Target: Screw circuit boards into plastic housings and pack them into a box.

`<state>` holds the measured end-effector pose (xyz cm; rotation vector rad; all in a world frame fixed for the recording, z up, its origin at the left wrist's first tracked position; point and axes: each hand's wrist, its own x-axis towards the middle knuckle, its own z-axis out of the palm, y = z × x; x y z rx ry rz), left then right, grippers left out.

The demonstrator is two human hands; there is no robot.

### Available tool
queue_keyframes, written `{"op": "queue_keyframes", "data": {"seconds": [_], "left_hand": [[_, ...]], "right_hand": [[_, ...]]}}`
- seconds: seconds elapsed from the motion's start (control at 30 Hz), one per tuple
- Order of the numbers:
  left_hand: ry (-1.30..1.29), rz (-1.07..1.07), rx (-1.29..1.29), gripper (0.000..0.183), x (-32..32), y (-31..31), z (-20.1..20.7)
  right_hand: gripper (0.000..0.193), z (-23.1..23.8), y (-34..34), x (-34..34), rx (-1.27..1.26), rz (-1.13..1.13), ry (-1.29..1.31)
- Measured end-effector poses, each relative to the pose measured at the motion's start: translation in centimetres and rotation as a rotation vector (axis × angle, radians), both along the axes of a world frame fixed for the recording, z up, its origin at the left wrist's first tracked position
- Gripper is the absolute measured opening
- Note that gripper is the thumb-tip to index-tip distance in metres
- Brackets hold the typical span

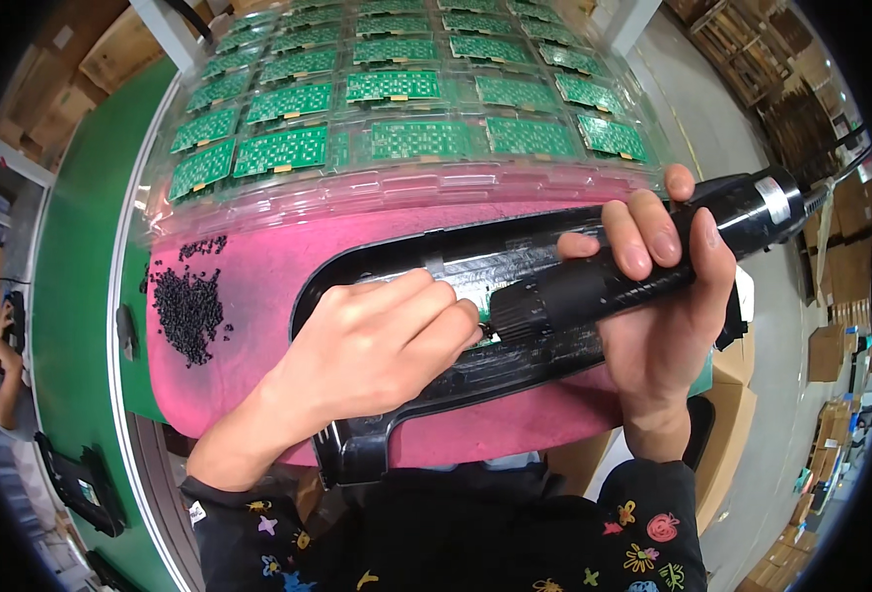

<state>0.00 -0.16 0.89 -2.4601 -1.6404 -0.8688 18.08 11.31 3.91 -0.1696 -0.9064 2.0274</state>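
Observation:
My right hand (658,340) is wrapped round a black electric screwdriver (564,296), held aslant with its bit end to the left. At that bit end the fingers of my left hand (372,345) are pinched together; whatever is between them is too small and hidden to make out. Beneath both hands lies a long black plastic housing (323,281) with a rounded left end and a foot-like part at its near left. A small piece of green circuit board (486,301) shows inside it, partly covered by my left fingers and the tool.
A pink mat (258,242) lies under the housing, with a pile of small black screws (189,311) at its left. Behind it, clear plastic trays (347,185) carry rows of green circuit boards (280,148). Another black housing (81,483) lies far left; a cardboard box (732,434) stands right.

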Motion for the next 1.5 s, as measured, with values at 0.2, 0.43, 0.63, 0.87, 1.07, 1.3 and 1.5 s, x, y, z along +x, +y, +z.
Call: {"op": "queue_keyframes", "data": {"seconds": [0.2,0.43,0.63,0.87,1.07,1.3,1.5], "left_hand": [[-0.503,0.120,0.002,0.011,-0.7,0.1,0.1],[-0.573,-0.051,-0.125,0.011,-0.4,0.8,-1.3],[-0.570,-0.053,-0.166,0.012,-0.6,0.6,-1.1],[-0.529,-0.064,-0.134,0.014,-0.3,0.8,-1.3],[-0.493,-0.015,-0.288,0.010,-0.7,0.4,-1.6],[-0.416,0.017,-0.246,0.010,-0.3,0.6,-1.4],[-0.353,-0.032,-0.225,0.011,-0.4,0.6,-1.7]], "right_hand": [[0.020,0.2,0.6,0.5,0.150,-0.046,0.095],[0.021,0.8,0.5,1.1,0.195,-0.054,0.219],[0.025,0.5,-0.2,0.6,0.257,-0.049,0.138],[0.031,0.7,-0.7,0.8,0.318,-0.027,0.076],[0.031,0.8,0.0,1.2,0.403,-0.060,0.041],[0.032,-0.2,2.7,1.2,0.518,-0.184,-0.106],[0.028,-1.2,3.1,0.4,0.513,-0.209,-0.157]]}}
